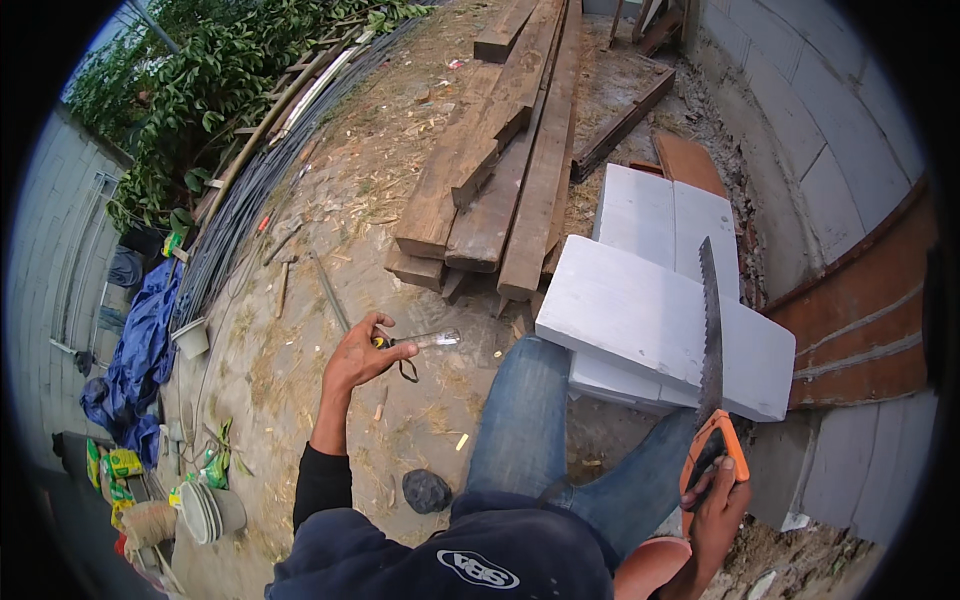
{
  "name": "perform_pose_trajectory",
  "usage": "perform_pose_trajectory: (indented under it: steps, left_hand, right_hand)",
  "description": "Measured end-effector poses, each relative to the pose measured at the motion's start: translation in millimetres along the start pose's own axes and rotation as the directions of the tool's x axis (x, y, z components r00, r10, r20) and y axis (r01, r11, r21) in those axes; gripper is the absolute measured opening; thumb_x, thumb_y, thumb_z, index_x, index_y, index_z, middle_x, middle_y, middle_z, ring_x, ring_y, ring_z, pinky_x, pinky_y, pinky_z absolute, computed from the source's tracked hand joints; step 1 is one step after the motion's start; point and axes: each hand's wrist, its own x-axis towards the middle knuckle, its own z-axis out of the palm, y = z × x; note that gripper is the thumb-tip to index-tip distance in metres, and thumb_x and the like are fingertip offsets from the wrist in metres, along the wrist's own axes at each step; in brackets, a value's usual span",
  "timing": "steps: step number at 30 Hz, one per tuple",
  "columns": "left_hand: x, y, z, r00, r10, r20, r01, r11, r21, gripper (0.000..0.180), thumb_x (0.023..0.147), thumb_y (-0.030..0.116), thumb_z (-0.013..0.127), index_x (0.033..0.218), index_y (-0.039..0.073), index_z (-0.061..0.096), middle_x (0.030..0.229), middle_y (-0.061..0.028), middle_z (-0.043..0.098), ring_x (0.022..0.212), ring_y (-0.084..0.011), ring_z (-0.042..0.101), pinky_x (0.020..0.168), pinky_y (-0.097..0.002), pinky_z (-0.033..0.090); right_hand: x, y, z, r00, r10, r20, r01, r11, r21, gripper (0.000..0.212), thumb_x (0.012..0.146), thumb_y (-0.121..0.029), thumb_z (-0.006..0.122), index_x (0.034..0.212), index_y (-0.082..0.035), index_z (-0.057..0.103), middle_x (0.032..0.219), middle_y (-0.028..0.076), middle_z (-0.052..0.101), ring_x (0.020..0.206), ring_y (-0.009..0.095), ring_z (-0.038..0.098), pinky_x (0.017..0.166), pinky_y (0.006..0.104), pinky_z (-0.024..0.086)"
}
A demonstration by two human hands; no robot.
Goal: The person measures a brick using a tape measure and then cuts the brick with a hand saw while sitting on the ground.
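Note:
My right hand (718, 490) grips the orange handle of a hand saw (711, 340), its toothed blade pointing away from me across a white lightweight block (640, 320). Whether the blade touches the block, I cannot tell. That block lies aslant on other white blocks (660, 220) at the right, beside my knees. My left hand (362, 352) is out over the ground to the left, fingers curled around what looks like a tape measure (381, 342). A black wrist loop hangs from it, and a pale shiny strip reaches to the right; most of its body is hidden by the fingers.
Stacked wooden beams (480, 170) stretch away ahead. A hammer (282, 288) lies on the dirt to the left, near long dark rods (240, 190). A blue tarp (150, 330) and pale buckets (215, 512) stand farther left. Near my left leg sits a dark lump (426, 491). A block wall (800, 110) bounds the right.

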Motion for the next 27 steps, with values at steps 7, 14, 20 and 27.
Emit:
perform_pose_trajectory:
  steps: [7,14,20,27]
  left_hand:
    - [131.5,19.7,2.9,0.760,0.155,-0.631,-0.133,0.988,0.082,0.053,0.084,0.048,0.079,0.107,0.002,0.067,0.099,-0.0230,0.072,0.095,-0.0419,0.068,0.082,-0.0497,0.053]
    - [268.2,52.2,36.9,0.595,0.496,-0.632,-0.297,0.867,0.401,0.031,0.087,0.029,0.075,0.106,0.005,0.069,0.104,-0.0181,0.068,0.102,-0.0392,0.064,0.086,-0.0479,0.052]
    - [280.4,52.6,68.3,0.733,0.451,-0.508,-0.212,0.863,0.459,0.037,0.092,0.034,0.070,0.118,0.008,0.070,0.121,-0.0171,0.065,0.115,-0.0389,0.060,0.097,-0.0503,0.048]
    - [218.8,94.9,73.1,0.400,0.442,-0.803,-0.313,0.889,0.334,0.042,0.096,0.028,0.066,0.134,0.009,0.062,0.150,-0.0202,0.049,0.143,-0.0420,0.041,0.117,-0.0582,0.031]
  right_hand:
    - [-4.5,27.4,-3.0,0.994,-0.042,0.103,0.048,0.997,-0.064,0.033,0.112,-0.028,0.047,0.104,0.003,0.057,0.058,0.002,0.050,0.047,0.010,0.053,0.046,0.0259,0.043]
    - [-8.8,33.4,17.4,0.991,-0.092,0.095,0.099,0.993,-0.071,0.026,0.108,-0.021,0.051,0.100,0.004,0.056,0.060,0.004,0.056,0.052,0.012,0.061,0.050,0.0295,0.053]
    - [-12.0,38.3,12.6,0.998,-0.054,0.027,0.056,0.997,-0.050,0.026,0.108,-0.021,0.052,0.099,0.003,0.057,0.062,0.004,0.057,0.052,0.012,0.060,0.049,0.0293,0.049]
    - [-12.7,47.9,10.4,0.999,-0.033,0.014,0.033,0.999,0.032,0.025,0.108,-0.019,0.052,0.099,0.003,0.058,0.059,0.003,0.055,0.051,0.010,0.056,0.048,0.0280,0.045]
